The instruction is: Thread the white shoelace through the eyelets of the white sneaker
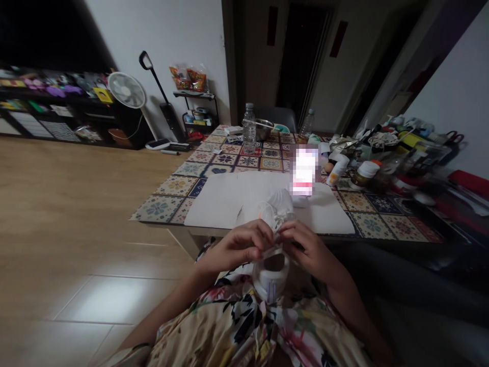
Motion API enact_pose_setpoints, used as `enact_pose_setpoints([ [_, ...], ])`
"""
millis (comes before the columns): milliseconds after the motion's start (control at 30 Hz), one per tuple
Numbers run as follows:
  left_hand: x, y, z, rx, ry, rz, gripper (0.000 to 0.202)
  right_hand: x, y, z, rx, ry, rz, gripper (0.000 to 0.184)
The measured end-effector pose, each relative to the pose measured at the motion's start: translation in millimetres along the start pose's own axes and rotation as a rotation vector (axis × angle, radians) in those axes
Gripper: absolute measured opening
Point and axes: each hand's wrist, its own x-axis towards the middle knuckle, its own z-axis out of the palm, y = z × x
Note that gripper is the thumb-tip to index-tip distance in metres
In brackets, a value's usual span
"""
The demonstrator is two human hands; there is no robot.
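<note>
A white sneaker (pixel 271 285) rests between my lap and the table's front edge. Its heel is towards me and its toe points away, over white paper. The dark opening faces up. My left hand (pixel 244 244) is closed at the left of the laces, thumb and fingers pinched together. From the other side, my right hand (pixel 305 250) pinches at the same spot, its fingertips almost meeting the left ones. A thin white shoelace (pixel 272 210) loops over the front of the shoe. The lace ends between my fingers are mostly hidden.
White paper (pixel 217 196) covers the near part of the patterned table (pixel 160 206). Beyond the shoe a lit phone (pixel 304 171) stands upright. A plastic bottle (pixel 249 130) and metal bowl (pixel 264 131) are farther back. Jars, including a white-lidded one (pixel 364 175), crowd the right side.
</note>
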Motion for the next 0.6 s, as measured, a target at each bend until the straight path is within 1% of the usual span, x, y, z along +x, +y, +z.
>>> enact_pose_setpoints([
  [133, -4.4, -3.4, -3.3, -0.148, 0.046, 0.085, 0.039, -1.5, -2.7, 1.1, 0.012, 0.025, -0.047, 0.013],
  [200, -4.3, -3.7, -4.1, -0.209, 0.047, 0.157, 0.045, -3.4, -4.9, 0.2, 0.088, 0.07, -0.09, 0.018],
  [267, -2.4, 0.0, -3.4, -0.274, 0.053, 0.231, 0.05, -6.0, -8.1, -1.5, 0.205, 0.144, -0.114, 0.022],
  [333, 0.0, 7.1, -2.4, -0.337, 0.087, 0.313, 0.052, -8.5, -12.3, -3.6, 0.342, 0.27, -0.113, 0.023],
  [467, -0.9, 19.8, -5.5, -0.391, 0.214, 0.444, 0.055, -11.4, -19.7, -8.7, 0.584, 0.61, -0.121, 0.023],
  [533, -4.5, 21.5, -8.7, -0.385, 0.258, 0.462, 0.052, -12.3, -20.2, -10.1, 0.656, 0.753, -0.105, 0.02],
  [600, -8.1, 21.1, -9.6, -0.343, 0.245, 0.421, 0.041, -13.3, -18.3, -8.8, 0.677, 0.866, -0.074, 0.019],
])
